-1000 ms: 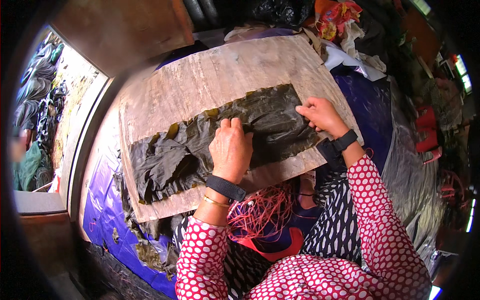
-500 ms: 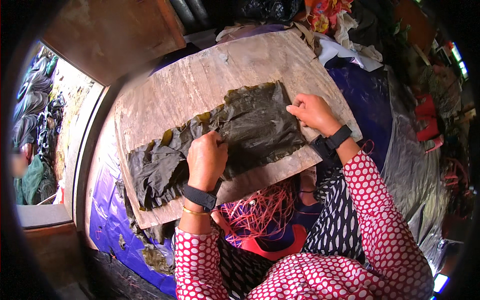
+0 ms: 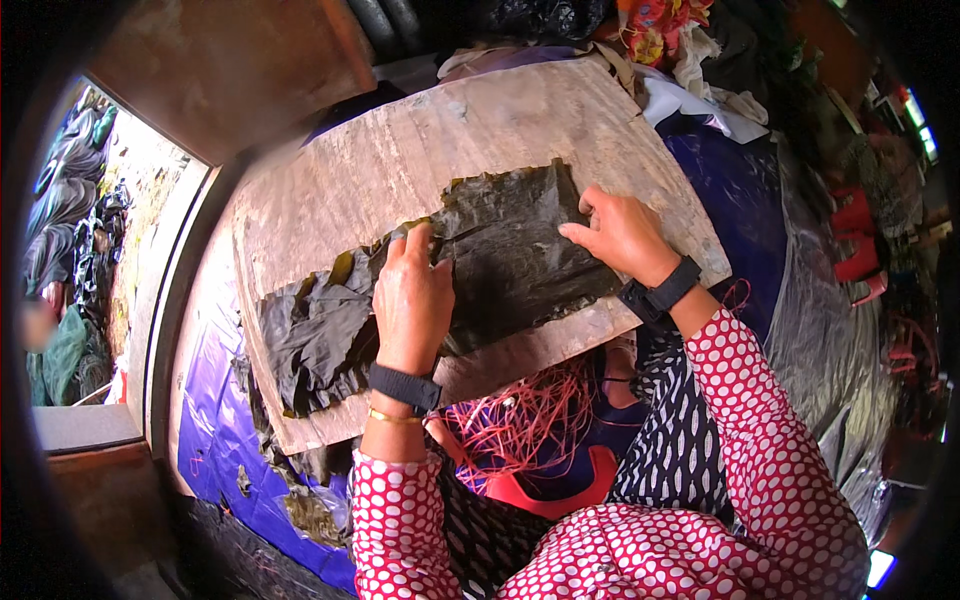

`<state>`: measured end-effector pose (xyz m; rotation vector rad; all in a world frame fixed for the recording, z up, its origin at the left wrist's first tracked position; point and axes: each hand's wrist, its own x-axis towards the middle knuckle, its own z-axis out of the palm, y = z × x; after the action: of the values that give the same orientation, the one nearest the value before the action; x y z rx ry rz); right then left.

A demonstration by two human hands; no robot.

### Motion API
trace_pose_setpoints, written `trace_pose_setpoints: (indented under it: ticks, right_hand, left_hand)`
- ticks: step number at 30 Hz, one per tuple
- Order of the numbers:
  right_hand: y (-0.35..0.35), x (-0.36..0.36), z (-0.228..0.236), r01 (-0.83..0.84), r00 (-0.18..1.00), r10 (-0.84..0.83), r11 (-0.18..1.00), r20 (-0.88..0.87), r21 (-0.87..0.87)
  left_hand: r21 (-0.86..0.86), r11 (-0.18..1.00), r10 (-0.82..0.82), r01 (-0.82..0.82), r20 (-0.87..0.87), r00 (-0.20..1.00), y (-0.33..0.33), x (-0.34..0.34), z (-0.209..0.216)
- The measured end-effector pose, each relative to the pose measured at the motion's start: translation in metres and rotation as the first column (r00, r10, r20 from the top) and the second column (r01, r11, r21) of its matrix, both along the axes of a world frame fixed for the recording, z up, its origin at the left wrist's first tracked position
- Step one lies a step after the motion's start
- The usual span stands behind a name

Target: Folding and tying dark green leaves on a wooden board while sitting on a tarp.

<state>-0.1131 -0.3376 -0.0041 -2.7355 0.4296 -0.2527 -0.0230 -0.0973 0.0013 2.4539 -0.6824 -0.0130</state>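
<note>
A wide, dark green-brown sheet of kelp [image 3: 520, 255] lies spread on a wooden board [image 3: 380, 150]. Its surface is wrinkled, and yellowish edges show along the far side. My left hand [image 3: 412, 305] rests on the middle of the sheet with its fingers stretched toward the far edge. At the right end of the kelp is my right hand [image 3: 628, 235], its thumb and forefinger apart and nothing visible between them. Whether its thumb touches the sheet I cannot tell.
Below the board's near edge sits a tangle of pink-red strings [image 3: 520, 420] above a red curved object [image 3: 560, 490]. Blue-purple plastic sheeting [image 3: 225, 430] lies around the board. A brown wooden panel [image 3: 230, 80] stands at the far left, and clear plastic [image 3: 830, 330] at the right.
My left hand's fingers have straightened from a curled grip and reach farther over the kelp. The thumb and forefinger of my right hand have parted. The sheet has shifted slightly right.
</note>
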Motion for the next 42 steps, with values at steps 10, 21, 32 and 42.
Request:
trace_pose_setpoints:
  ticks: [10, 21, 32, 42]
  right_hand:
    - [-0.003, -0.002, 0.0, 0.034, 0.987, -0.002, 0.98, -0.16, 0.195]
    - [-0.009, -0.001, -0.006, 0.002, 0.996, 0.012, 0.989, -0.091, 0.151]
    - [0.0, 0.005, -0.008, 0.056, 0.993, -0.038, 0.986, -0.11, 0.16]
    - [-0.013, 0.004, -0.01, 0.126, 0.981, -0.08, 0.955, -0.179, 0.267]
  left_hand:
    - [0.13, 0.99, 0.053, -0.064, 0.081, 0.995, -0.008, 0.015, -0.025]
    - [0.126, 0.992, 0.015, -0.008, -0.057, 0.998, 0.024, 0.01, -0.005]
    - [0.07, 0.998, -0.008, 0.006, 0.038, 0.999, 0.028, 0.009, -0.007]
    - [-0.033, 0.854, 0.518, -0.519, 0.131, 0.845, 0.16, 0.048, 0.004]
